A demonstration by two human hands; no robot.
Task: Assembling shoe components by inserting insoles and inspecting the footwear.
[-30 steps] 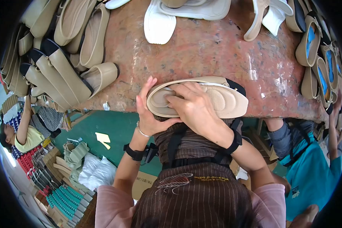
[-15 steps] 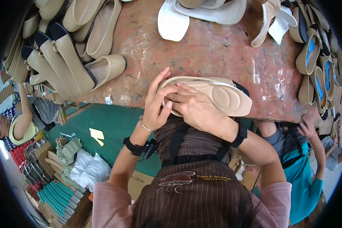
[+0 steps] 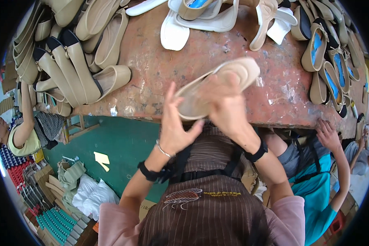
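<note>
- The person's left hand (image 3: 178,130) has its fingers and thumb spread wide, in a C about the rounded toe of a beige low-cut flat shoe (image 3: 190,104); how firmly they press cannot be told.
- The right hand (image 3: 228,112) is blurred over the shoe's middle, fingers toward twelve o'clock, away from the person; whether they pinch or merely rest cannot be told.
- The shoe is at the near edge of a worn reddish-brown surface (image 3: 151,69), toe toward seven o'clock; whether it touches the surface or is raised is unclear.
- A pale beige padded insole (image 3: 245,70) with curved ridges lies along it, the free end jutting toward one o'clock.
- The insole could buckle or sit crooked if the right fingers press unevenly, and the shoe could twist loose if the left hand's wide spread gives too little counter-pressure.
- Farther out are flat white insoles (image 3: 174,35) at eleven o'clock, beige shoes with black end caps (image 3: 81,67) at nine, and beige flats with blue insides (image 3: 317,47) toward two; a careless wide swing might topple them.
- A co-worker's hand (image 3: 327,133) is at the surface's edge toward four o'clock.
</note>
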